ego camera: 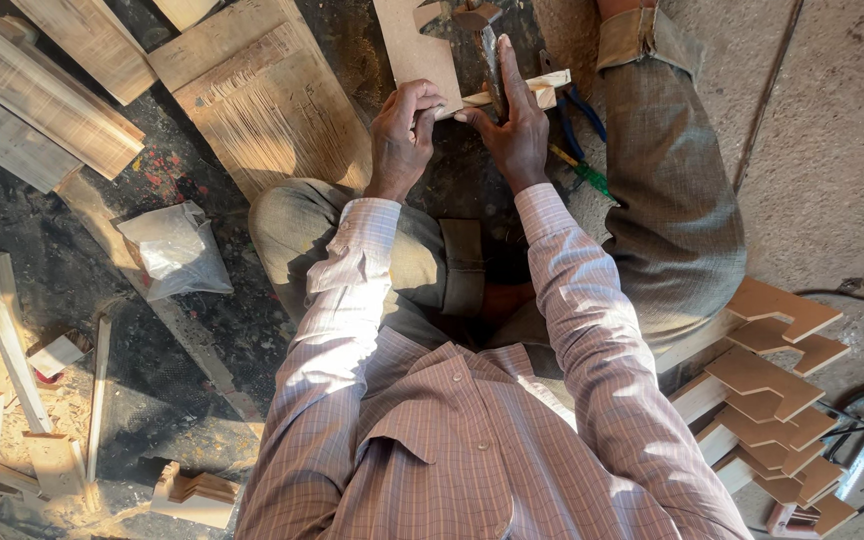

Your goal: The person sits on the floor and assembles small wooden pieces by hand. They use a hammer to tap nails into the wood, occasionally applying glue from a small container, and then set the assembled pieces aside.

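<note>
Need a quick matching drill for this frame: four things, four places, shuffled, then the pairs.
Things:
1. plastic bag
2. stack of notched brown pieces
3. pliers with blue and green handles
4. flat wooden piece

Places:
A. lower right, beside the person
B. gripped by the left hand
C. on the ground at left
D. just right of the right hand

Pairs: 1-C, 2-A, 3-D, 4-B

**Packages, labels, signs, screens**

Only 1 package: a plastic bag (174,250), whitish-clear, crumpled, lumpy shape, lying on the dark floor (72,250) at pic left, just beside the person's bent knee, near a long wood strip (167,320) that runs diagonally under it. Contents can't be made out. No labels, signs or screens seen.
</note>
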Demonstrator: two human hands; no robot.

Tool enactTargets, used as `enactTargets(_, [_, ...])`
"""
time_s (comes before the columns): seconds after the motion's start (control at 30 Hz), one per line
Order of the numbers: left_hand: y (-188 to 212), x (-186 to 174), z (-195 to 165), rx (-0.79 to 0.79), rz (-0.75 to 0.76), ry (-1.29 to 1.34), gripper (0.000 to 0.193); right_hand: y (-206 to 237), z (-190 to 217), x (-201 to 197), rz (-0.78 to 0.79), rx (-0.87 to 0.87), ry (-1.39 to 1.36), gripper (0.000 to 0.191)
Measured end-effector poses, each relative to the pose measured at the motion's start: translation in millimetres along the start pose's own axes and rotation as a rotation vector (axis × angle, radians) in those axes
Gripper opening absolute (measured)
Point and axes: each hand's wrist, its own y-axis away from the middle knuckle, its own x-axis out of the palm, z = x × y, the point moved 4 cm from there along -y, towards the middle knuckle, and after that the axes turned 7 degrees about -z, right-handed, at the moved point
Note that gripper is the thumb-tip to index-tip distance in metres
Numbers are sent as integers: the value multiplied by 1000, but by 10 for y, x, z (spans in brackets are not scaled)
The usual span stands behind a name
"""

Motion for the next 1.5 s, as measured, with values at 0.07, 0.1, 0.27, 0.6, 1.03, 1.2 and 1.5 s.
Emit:
enactTargets(0.07, [-9, 11, -13, 24, -2, -20, 33, -17, 12, -13, -2, -4, -3, 109])
enactTargets(0.1, [-13, 19, -7, 4, 2, -9, 33, -26, 14, -16, 2, 9, -12, 109])
enactTargets(0.27, [-24, 31, -19, 12, 1, -22, 33, -48, 40, -39, 1, -10, 9, 109])
enactTargets(0.6, [-38, 38, -29, 22, -7, -38, 31, -73, 41, -48, -3, 5, -19, 109])
enactTargets(1.03, [-31, 42, -138, 135, -18, -112, 31, -49, 27, -133, 41, 65, -110, 102])
enactTargets(1.2, [-30, 0, -131, 106, -38, -135, 31, -28, 443, -513, 33, -39, -61, 67])
enactTargets(1.5, [4, -200, -155, 129, -83, -127, 29, 182, 1235, -787, 196, -124, 237, 52])
